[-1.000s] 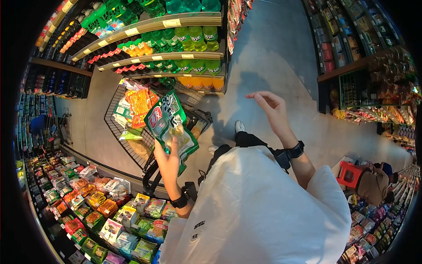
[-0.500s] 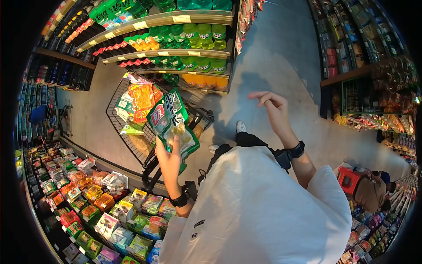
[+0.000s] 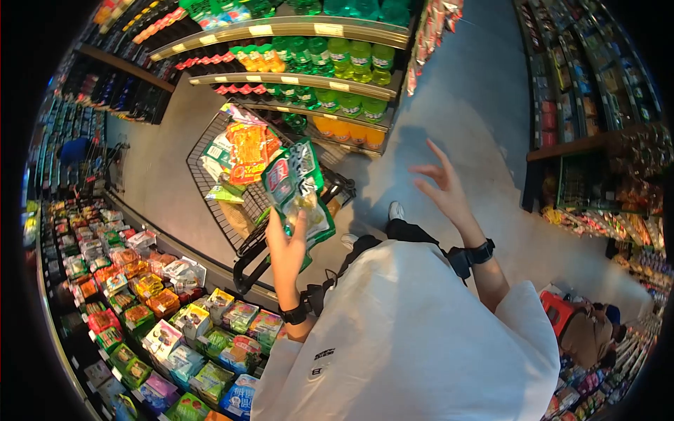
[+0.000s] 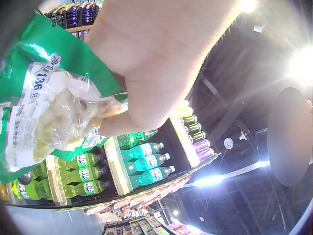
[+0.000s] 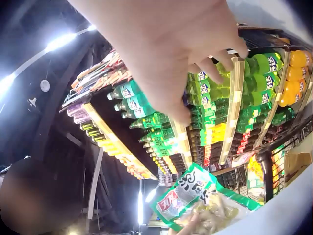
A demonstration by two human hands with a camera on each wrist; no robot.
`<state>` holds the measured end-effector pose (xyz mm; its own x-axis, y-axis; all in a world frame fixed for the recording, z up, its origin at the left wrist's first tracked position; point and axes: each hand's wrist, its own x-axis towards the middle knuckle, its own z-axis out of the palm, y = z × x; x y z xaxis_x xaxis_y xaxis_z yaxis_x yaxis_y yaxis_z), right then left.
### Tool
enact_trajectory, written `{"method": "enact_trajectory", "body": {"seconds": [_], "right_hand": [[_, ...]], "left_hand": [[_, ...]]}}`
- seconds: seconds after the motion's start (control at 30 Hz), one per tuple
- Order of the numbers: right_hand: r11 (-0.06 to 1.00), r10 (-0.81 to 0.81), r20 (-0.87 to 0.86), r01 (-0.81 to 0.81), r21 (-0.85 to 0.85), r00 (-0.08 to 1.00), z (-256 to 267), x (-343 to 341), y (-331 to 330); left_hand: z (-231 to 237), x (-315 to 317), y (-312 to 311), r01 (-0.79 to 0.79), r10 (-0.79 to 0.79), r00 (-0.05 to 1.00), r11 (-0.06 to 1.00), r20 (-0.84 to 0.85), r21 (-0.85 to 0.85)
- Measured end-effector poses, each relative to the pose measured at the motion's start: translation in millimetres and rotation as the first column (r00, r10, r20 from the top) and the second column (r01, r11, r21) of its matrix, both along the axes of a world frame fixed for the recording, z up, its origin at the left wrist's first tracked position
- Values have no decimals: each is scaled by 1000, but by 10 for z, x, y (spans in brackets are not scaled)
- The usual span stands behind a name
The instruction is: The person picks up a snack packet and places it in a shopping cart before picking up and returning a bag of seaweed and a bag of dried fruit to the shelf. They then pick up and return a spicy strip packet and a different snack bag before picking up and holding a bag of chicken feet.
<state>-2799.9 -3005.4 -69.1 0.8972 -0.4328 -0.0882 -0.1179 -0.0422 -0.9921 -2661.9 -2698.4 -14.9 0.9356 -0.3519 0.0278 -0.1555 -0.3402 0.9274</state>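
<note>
In the head view my left hand (image 3: 284,252) grips the lower part of a green bag of chicken feet (image 3: 303,175), its thumb across the front. The left wrist view has this bag (image 4: 68,105) close up, with pale pieces behind a clear window. Over the floor to the right, my right hand (image 3: 448,193) is raised and holds nothing, its fingers spread apart. Past that hand, the right wrist view catches the bag's printed front (image 5: 195,193). Beyond the bag stands a black wire shopping cart (image 3: 206,184) with an orange-red snack packet (image 3: 249,144) among its goods.
Drink shelves (image 3: 358,88) with green and orange bottles rise behind the cart. A display of packaged snacks (image 3: 168,302) runs along my left. At the lower right a person (image 3: 586,337) is beside a red stool (image 3: 556,311). More shelves (image 3: 586,147) line the right side.
My right hand's fingers have opened from close together to spread. The left hand keeps its grip on the bag. Bag, cart and bottle shelves have shifted rightward in the head view.
</note>
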Motion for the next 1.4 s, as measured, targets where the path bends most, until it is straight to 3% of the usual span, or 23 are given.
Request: {"method": "enact_trajectory", "body": {"seconds": [0.03, 0.13, 0.2, 0.27, 0.33, 0.53, 0.63, 0.73, 0.87, 0.93, 1.03, 1.13, 1.2, 1.27, 1.33, 1.4], "right_hand": [[999, 25, 2, -25, 45, 1000, 45, 14, -27], [986, 44, -290, 4, 164, 956, 300, 43, -36], [980, 38, -268, 15, 196, 963, 245, 40, -19], [994, 71, -140, -57, 98, 988, 103, 55, -40], [973, 186, 83, -171, -156, 979, -36, 99, -56], [944, 327, -57, -329, -33, 943, 173, 207, 79], [901, 366, -142, -388, -193, 920, 278, 300, 218], [988, 142, -110, -133, 83, 984, 164, 330, 299], [988, 111, 68, -102, -119, 992, 213, 371, 397], [933, 193, 88, -155, -324, 977, 113, 344, 232], [948, 299, 4, -298, 109, 954, 124, 326, 137], [927, 366, -223, -375, 3, 903, 94, 344, 217], [964, 262, -234, -266, 13, 936, 136, 390, 331], [964, 239, -147, -253, -87, 960, 135, 421, 415], [911, 310, 59, -279, -305, 949, 95, 480, 387], [880, 417, 208, -337, -333, 885, -52, 559, 364]], "left_hand": [[30, 2, -4, 0, 0, 1000, 1000, 1, 7], [57, 1, -31, 5, -5, 1000, 1000, 7, -8], [72, 1, -40, 1, 0, 1000, 1000, 10, -9], [25, -4, -10, -9, 7, 999, 999, -37, -53], [-43, -15, -2, -20, 3, 994, 988, -105, -155], [143, -56, -122, 23, -30, 998, 991, -53, -135], [178, -97, -165, 55, -59, 998, 990, -24, -128], [176, -133, -196, 108, -110, 994, 986, -12, -126], [183, -155, -192, 147, -158, 985, 979, -74, -139], [171, -150, -183, 133, -141, 989, 982, -54, -135], [127, -153, -159, 105, -112, 993, 981, -39, -163], [143, -155, -84, 93, -108, 991, 981, -80, -173], [145, -140, -9, 81, -97, 991, 981, -89, -177], [120, -157, 90, 55, -71, 994, 980, -78, -191], [117, -168, 187, 13, -27, 997, 983, -72, -183], [59, -187, 288, -28, 14, 997, 980, -75, -195]]}}
